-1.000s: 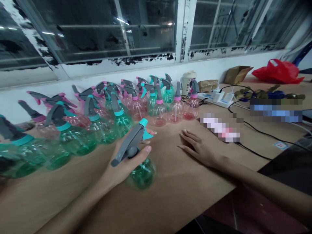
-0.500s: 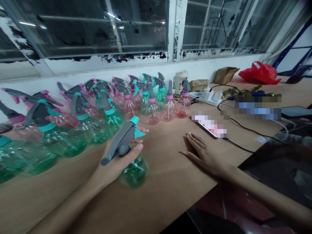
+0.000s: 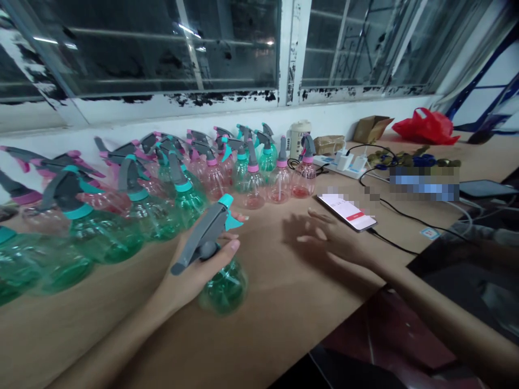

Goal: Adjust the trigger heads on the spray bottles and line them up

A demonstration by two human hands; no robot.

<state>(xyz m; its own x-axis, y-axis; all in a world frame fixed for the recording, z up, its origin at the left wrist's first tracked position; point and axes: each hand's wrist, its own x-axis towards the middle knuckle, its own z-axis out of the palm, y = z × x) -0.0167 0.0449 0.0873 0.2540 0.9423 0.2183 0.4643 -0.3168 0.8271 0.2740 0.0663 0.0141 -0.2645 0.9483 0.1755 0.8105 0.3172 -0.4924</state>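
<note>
My left hand [image 3: 211, 259] is wrapped round the neck of a green spray bottle [image 3: 225, 289], which has a grey and turquoise trigger head. The bottle stands on the brown tabletop [image 3: 267, 319], its head leaning over the hand. To the right, my right hand [image 3: 332, 235] hovers above the table with its fingers apart and curved, holding nothing. Its shadow falls on the table beneath. Just beyond it lies a phone [image 3: 344, 212] with a lit screen and a cable plugged in.
Several green and pink spray bottles [image 3: 133, 210] crowd the table's left and back. A cream coffee cup [image 3: 300, 138], a white power strip [image 3: 344, 165], a brown paper bag [image 3: 371, 128] and a red plastic bag [image 3: 425, 127] stand along the back. Black cables cross the right side.
My right hand has lifted off the tabletop, and its fingers have curved. The left hand keeps its grip on the spray bottle in the same spot.
</note>
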